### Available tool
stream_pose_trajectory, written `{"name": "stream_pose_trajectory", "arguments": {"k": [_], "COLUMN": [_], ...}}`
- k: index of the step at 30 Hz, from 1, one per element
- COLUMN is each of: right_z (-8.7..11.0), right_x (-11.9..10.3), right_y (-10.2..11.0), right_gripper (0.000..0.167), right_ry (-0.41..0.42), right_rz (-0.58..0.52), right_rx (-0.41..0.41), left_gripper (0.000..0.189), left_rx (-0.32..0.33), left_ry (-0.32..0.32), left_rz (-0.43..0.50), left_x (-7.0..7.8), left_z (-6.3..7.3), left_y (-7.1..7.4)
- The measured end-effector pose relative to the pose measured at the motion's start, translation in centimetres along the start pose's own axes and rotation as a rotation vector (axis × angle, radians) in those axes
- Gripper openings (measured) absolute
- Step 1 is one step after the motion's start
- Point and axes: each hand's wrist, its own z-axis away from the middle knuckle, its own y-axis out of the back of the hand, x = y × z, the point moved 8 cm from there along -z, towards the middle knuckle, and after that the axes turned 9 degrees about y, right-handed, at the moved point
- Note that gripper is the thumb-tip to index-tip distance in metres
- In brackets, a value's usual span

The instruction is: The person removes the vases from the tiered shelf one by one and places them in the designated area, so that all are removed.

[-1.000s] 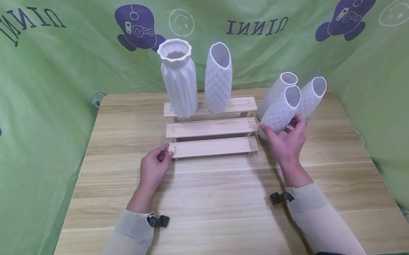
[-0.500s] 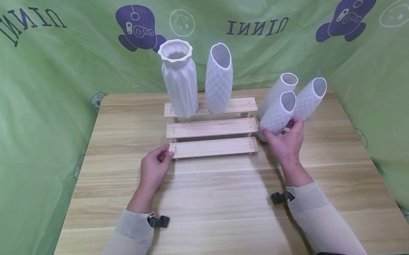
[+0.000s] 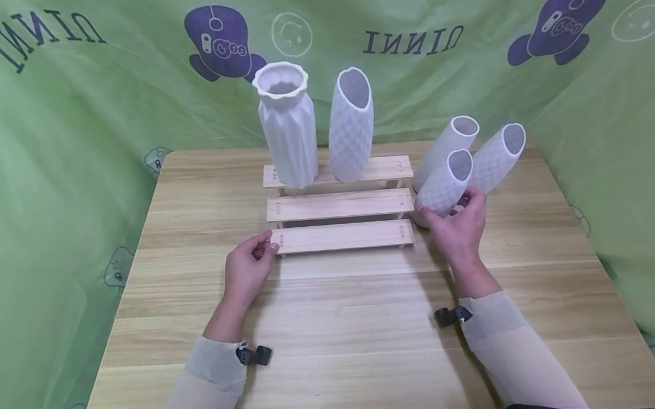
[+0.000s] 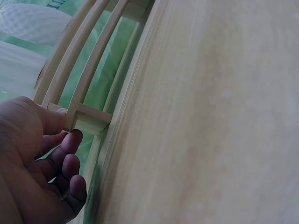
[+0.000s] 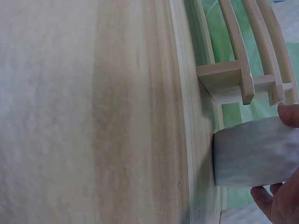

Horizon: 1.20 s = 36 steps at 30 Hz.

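My left hand (image 3: 249,263) pinches the left end of the lowest board of a three-step wooden rack (image 3: 340,237); the left wrist view has the thumb above the board end and a fingertip below it. On the right, my right hand (image 3: 461,223) holds a white diamond-textured vase (image 3: 442,190) low on its body, thumb on one side and fingers on the other. In the right wrist view the vase's base (image 5: 224,158) is right at the tabletop, beside the rack's end. A ribbed vase with a wavy rim (image 3: 288,133) and a slant-mouthed vase (image 3: 350,130) stand on the top board.
Close behind the held vase are a round-mouthed white vase (image 3: 453,141) and another textured vase (image 3: 498,157). The rack's middle board (image 3: 338,205) holds nothing. A wooden table (image 3: 344,338) lies under everything, and a green printed cloth (image 3: 82,117) hangs around its back and sides.
My right hand and the vase in it have come down and slightly left, mostly in the first half second. The left hand has stayed on the rack.
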Motion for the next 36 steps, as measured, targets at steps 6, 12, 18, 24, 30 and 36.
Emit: {"name": "stream_pose_trajectory", "arguments": {"k": [6, 12, 18, 24, 30, 36], "right_z": [0.0, 0.0, 0.1, 0.3, 0.5, 0.7], "right_x": [0.3, 0.3, -0.1, -0.5, -1.2, -1.7], "right_y": [-0.1, -0.2, -0.1, 0.3, 0.7, 1.0], "right_gripper": [0.087, 0.089, 0.089, 0.089, 0.086, 0.084], "right_ry": [0.0, 0.0, 0.036, 0.059, 0.097, 0.093], "right_rz": [0.007, 0.024, 0.036, 0.046, 0.035, 0.023], "right_rx": [-0.005, -0.021, -0.023, -0.004, 0.04, 0.074], "left_gripper": [0.033, 0.033, 0.034, 0.034, 0.033, 0.034], "left_rx": [-0.005, -0.012, -0.02, -0.02, -0.012, -0.011], "left_ry": [0.005, 0.013, 0.018, 0.012, 0.007, 0.004], "left_rz": [0.005, 0.002, -0.002, 0.004, 0.005, 0.011], "left_x": [0.0, 0.1, 0.0, 0.1, 0.1, 0.2], "left_z": [0.1, 0.1, 0.1, 0.0, 0.0, 0.1], "left_y": [0.0, 0.0, 0.0, 0.0, 0.0, 0.0]}}
